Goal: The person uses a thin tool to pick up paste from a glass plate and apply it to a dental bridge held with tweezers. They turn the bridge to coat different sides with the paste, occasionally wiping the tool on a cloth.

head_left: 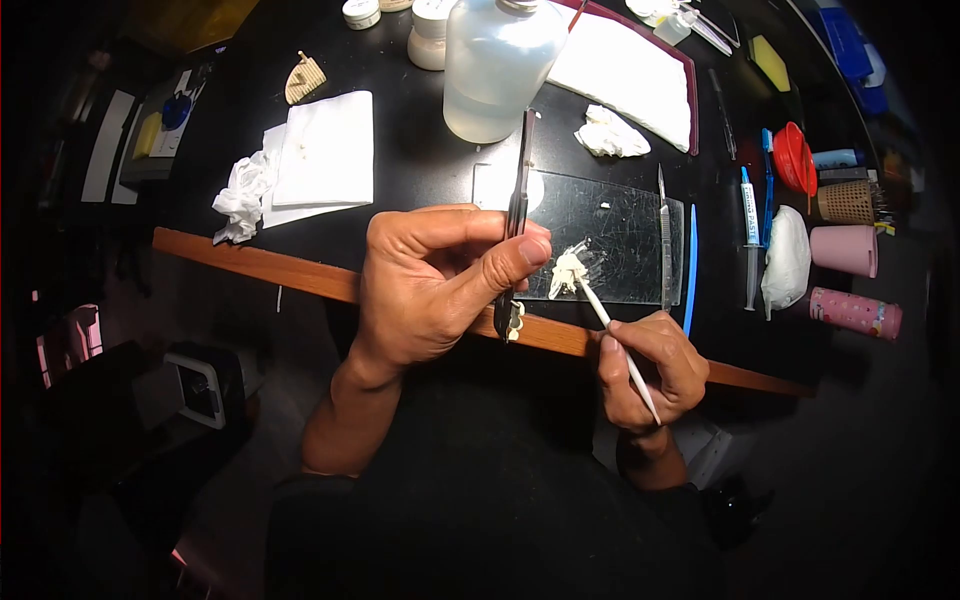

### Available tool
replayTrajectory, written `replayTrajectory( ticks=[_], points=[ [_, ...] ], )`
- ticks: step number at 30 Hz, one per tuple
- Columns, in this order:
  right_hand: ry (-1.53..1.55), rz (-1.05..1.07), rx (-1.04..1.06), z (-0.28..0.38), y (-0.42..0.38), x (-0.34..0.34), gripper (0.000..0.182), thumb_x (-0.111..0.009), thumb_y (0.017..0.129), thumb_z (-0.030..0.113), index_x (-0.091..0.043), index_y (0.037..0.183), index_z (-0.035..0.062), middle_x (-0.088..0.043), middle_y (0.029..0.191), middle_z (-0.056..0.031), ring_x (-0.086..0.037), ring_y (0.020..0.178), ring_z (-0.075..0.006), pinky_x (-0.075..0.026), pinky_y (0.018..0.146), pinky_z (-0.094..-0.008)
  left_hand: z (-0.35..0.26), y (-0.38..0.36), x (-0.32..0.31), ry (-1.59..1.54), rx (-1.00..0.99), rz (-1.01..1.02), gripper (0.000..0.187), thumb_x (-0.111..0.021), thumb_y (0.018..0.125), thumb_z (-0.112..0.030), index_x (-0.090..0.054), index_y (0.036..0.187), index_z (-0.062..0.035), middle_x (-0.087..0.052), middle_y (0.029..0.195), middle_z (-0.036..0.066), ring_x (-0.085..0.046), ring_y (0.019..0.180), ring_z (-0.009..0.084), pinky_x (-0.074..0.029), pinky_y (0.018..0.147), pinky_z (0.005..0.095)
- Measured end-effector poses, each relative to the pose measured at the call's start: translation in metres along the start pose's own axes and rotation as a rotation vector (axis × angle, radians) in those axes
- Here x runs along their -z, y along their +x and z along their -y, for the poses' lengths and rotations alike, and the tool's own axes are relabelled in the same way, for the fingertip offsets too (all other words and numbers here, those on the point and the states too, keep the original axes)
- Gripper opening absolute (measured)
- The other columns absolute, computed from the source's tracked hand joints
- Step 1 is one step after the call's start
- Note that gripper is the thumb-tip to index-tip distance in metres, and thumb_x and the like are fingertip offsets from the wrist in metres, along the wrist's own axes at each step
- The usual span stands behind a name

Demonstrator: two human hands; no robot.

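My left hand [430,280] grips long dark metal tweezers [518,190] that point down and pinch a small cream-coloured piece [514,320] at the table's wooden edge. My right hand [650,365] holds a thin white brush [612,330] like a pen. The brush tip rests in a blob of cream paste [568,272] on a glass slab [610,235]. The two hands are close together, the left slightly higher.
A large clear bottle [497,65] stands behind the slab. Folded white tissues [325,150] and crumpled ones [242,195] lie left; a white cloth [625,70] lies at the back. A scalpel [664,235], syringe [749,225], red cup [795,155] and pink containers [845,250] sit right.
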State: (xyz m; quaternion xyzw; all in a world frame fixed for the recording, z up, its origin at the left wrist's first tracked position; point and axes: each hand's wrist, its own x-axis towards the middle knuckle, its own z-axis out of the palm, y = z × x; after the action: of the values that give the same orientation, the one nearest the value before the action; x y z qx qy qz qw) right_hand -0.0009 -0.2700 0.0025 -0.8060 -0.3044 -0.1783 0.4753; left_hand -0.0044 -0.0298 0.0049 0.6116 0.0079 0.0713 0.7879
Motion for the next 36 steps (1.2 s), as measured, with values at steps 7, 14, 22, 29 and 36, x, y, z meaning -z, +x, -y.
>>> replayTrajectory(
  ticks=[7,14,22,29,36],
  points=[
    [0.113,0.046,0.015,-0.002,0.002,0.004,0.022,-0.072,0.073,-0.012,-0.076,0.093,-0.0028,-0.074,0.075,-0.0093,-0.069,0.06,-0.0177,-0.05,0.055,-0.0275,0.003,0.001,0.001,-0.03,-0.009,0.013,0.02,-0.082,0.1,-0.016,-0.082,0.105,0.0034,-0.073,0.077,0.007,-0.062,0.06,0.0058,-0.039,0.051,0.0203],
    [0.34,0.139,0.081,-0.001,0.007,0.006,0.026,-0.076,0.07,-0.011,-0.079,0.092,0.0006,-0.074,0.075,-0.007,-0.071,0.063,-0.0168,-0.053,0.056,-0.0277,0.001,0.001,0.0,-0.032,-0.001,0.019,0.02,-0.081,0.1,-0.015,-0.082,0.105,0.0044,-0.073,0.079,0.007,-0.067,0.067,0.0085,-0.045,0.055,0.0213],
    [0.353,0.207,0.112,-0.001,0.01,0.005,0.028,-0.08,0.067,-0.011,-0.081,0.092,0.0006,-0.075,0.074,-0.0068,-0.071,0.062,-0.0178,-0.052,0.056,-0.0286,0.002,0.001,0.002,-0.014,0.0,0.035,0.02,-0.081,0.1,-0.014,-0.082,0.104,0.0053,-0.075,0.082,0.009,-0.069,0.071,0.0101,-0.052,0.063,0.0235],
    [0.35,0.218,0.11,-0.002,0.009,0.006,0.028,-0.08,0.066,-0.01,-0.082,0.092,0.0002,-0.075,0.074,-0.0071,-0.071,0.062,-0.018,-0.052,0.056,-0.0286,0.002,0.001,0.002,-0.019,-0.002,0.028,0.02,-0.081,0.1,-0.014,-0.082,0.104,0.0053,-0.076,0.083,0.01,-0.068,0.071,0.01,-0.053,0.063,0.0236],
    [0.363,0.234,0.114,-0.002,0.01,0.005,0.028,-0.081,0.067,-0.009,-0.082,0.093,-0.0001,-0.076,0.075,-0.0076,-0.072,0.063,-0.0179,-0.053,0.057,-0.0285,0.002,0.001,0.002,-0.033,0.007,0.031,0.02,-0.081,0.1,-0.014,-0.082,0.104,0.0053,-0.075,0.082,0.009,-0.068,0.071,0.0101,-0.053,0.063,0.0237]
  ],
)
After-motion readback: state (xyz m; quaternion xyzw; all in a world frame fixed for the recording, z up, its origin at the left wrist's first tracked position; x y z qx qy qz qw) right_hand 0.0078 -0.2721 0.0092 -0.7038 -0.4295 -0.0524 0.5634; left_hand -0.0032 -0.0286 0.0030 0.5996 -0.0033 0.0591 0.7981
